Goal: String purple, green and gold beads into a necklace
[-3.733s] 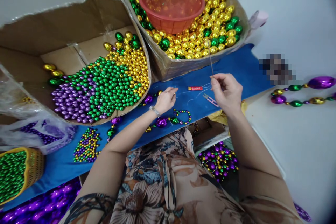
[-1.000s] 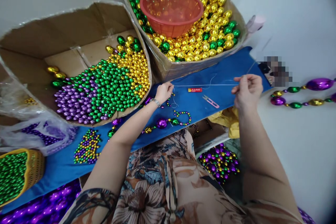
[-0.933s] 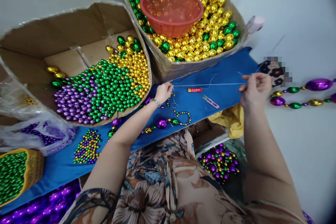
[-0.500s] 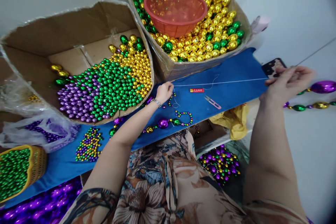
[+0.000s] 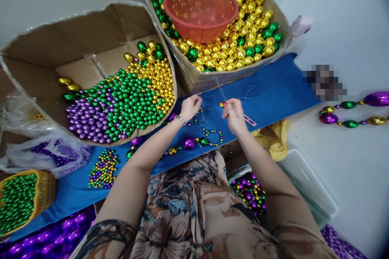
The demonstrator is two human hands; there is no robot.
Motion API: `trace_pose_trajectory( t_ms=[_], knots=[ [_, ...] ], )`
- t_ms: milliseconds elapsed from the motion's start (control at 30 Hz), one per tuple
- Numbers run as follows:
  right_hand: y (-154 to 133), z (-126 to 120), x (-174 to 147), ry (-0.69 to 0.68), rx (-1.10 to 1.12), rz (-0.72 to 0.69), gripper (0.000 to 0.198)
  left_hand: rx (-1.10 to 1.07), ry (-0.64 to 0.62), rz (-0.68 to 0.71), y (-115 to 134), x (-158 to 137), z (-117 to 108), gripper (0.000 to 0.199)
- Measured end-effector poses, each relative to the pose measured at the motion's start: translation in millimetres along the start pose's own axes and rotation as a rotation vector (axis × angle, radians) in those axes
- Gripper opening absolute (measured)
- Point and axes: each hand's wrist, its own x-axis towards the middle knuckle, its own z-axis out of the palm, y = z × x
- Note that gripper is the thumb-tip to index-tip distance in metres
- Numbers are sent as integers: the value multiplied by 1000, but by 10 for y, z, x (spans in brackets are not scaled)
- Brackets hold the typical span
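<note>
My left hand (image 5: 191, 107), a metal band on its wrist, pinches white thread (image 5: 211, 108) above the blue cloth. My right hand (image 5: 234, 116) is closed on a long thin needle (image 5: 221, 88), blurred by motion and pointing up and away. A slack stretch of thread runs between the hands. Below the left hand lies a strand of purple, green and gold beads (image 5: 189, 143) with a loop of small beads at its end. Pink thread snips (image 5: 250, 120) lie partly behind my right hand. A small red and yellow packet (image 5: 223, 104) shows beside its fingers.
Two cardboard boxes of beads, the left one (image 5: 121, 12) and the right one (image 5: 209, 77), stand behind the blue cloth (image 5: 273, 85); a red basket (image 5: 200, 28) sits in the right one. A yellow basket (image 5: 45, 194) of green beads is at left. Another bead strand (image 5: 349, 124) hangs at right.
My right hand has swept left with the needle, from the far right to near my left hand. The thread, taut before, is now slack. My left hand has hardly moved.
</note>
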Motion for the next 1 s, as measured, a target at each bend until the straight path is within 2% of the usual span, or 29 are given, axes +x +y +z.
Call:
trace_pose_trajectory(
  t_ms=[67, 167, 300, 400, 567, 700, 867, 1000],
  knots=[
    [126, 270, -13, -81, -133, 28, 37, -5, -1, 7, 11, -14, -11, 16],
    [228, 482, 64, -93, -358, 34, 37, 1, 4, 26, 28, -34, -28, 16],
    [312, 608, 163, -90, -327, 51, 39, 18, 15, 47, 41, -49, -46, 16],
    [326, 544, 121, -98, -253, 42, 42, 58, 24, 47, 52, -47, -67, 16],
    [206, 148, -114, -145, -316, -17, 38, 149, 41, 57, 77, -7, -105, 19],
    [165, -54, -276, -167, -282, 30, 39, 159, 52, 69, 90, -22, -111, 19],
    [252, -28, -340, -147, -147, 134, 43, 71, 135, 119, 125, -251, -61, 24],
    [247, 68, -311, -192, -134, 138, 42, -181, -21, 57, 166, -448, 39, 14]
  ],
)
